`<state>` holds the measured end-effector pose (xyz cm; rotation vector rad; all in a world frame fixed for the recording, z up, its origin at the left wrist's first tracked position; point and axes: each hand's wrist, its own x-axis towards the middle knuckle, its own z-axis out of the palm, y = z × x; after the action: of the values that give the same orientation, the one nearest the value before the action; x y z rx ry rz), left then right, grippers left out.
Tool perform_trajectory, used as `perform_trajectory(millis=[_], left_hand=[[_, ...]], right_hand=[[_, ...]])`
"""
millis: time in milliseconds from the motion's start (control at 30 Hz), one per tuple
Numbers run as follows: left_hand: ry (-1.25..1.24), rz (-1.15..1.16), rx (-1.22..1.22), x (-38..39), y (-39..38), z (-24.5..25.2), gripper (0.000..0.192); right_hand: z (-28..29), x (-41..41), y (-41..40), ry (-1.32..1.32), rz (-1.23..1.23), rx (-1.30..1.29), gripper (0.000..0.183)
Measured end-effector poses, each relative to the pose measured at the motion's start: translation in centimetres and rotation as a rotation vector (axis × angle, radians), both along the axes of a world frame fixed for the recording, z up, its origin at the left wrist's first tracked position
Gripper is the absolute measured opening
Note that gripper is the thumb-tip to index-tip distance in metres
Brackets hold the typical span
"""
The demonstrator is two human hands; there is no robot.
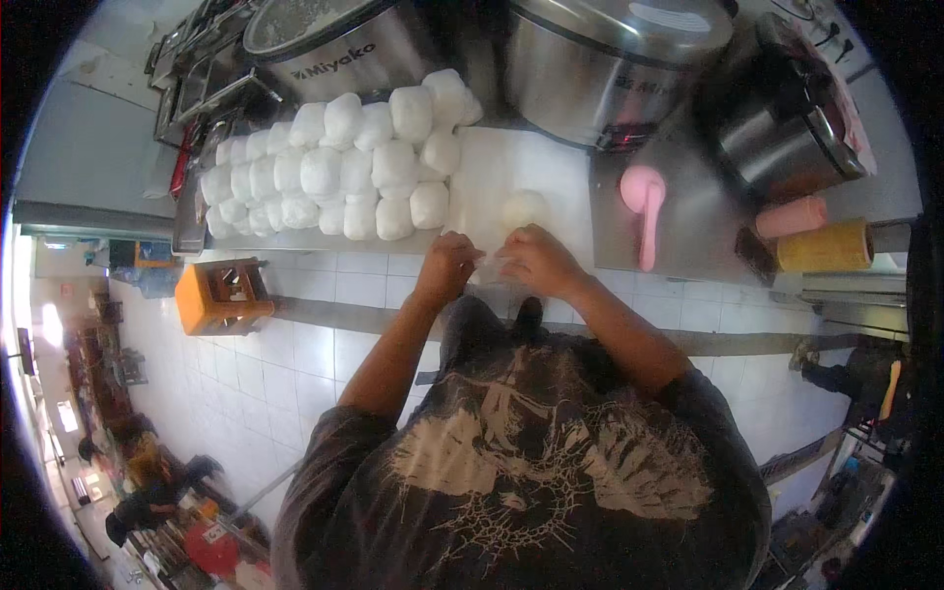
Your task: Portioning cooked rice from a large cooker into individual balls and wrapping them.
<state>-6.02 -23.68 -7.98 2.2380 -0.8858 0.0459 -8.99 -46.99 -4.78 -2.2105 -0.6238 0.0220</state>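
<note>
My left hand (448, 267) is at the counter's front edge, its fingertips pinching the edge of a thin, whitish, see-through sheet, perhaps paper or plastic. Close to its right, my right hand (540, 259) has its fingers bent at the same sheet. Just beyond my right hand a round white mound (526, 209), perhaps rice, rests on the white sheets (483, 173). Many rounded white wrapped portions (320, 173) are stacked in rows on a metal tray (189, 228) to the left. A pink scoop (643, 192) lies to the right on the steel counter.
Two large steel rice cookers (332, 66) (590, 88) stand at the back. At right are a dark steel pot (793, 151), a pink roll (791, 217) and a yellow roll (826, 247). An orange stool (203, 299) stands on the floor at left. Other people are farther off.
</note>
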Motion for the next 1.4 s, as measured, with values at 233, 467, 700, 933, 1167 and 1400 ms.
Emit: perform_trajectory(millis=[233,467,700,933,1167,1400], left_hand=[[-0.001,0.083,-0.047,-0.9,0.0,-1.0,0.018],[0.022,0.052,-0.059,-0.6,0.1,-1.1,0.022],[0.069,0.03,-0.073,-0.4,0.2,-0.8,0.023],[-0.078,0.054,0.055,-1.4,-1.7,4.6,0.03],[0.038,0.149,-0.106,0.6,-1.3,0.9,0.013],[0.343,0.185,-0.317,-1.3,-0.7,-1.3,0.02]], right_hand=[[-0.9,-0.6,1.6,-0.054,-0.001,0.038,0.019],[-1.2,-0.3,2.0,0.076,-0.041,0.08,0.016],[-1.3,-0.3,2.5,0.168,-0.117,0.177,0.013],[-1.0,-0.2,2.1,0.107,-0.187,0.143,0.018],[-2.0,-2.2,-2.7,-0.221,-0.376,-0.293,0.029],[-3.2,-4.2,-9.0,-0.103,-0.548,-0.224,0.014]])
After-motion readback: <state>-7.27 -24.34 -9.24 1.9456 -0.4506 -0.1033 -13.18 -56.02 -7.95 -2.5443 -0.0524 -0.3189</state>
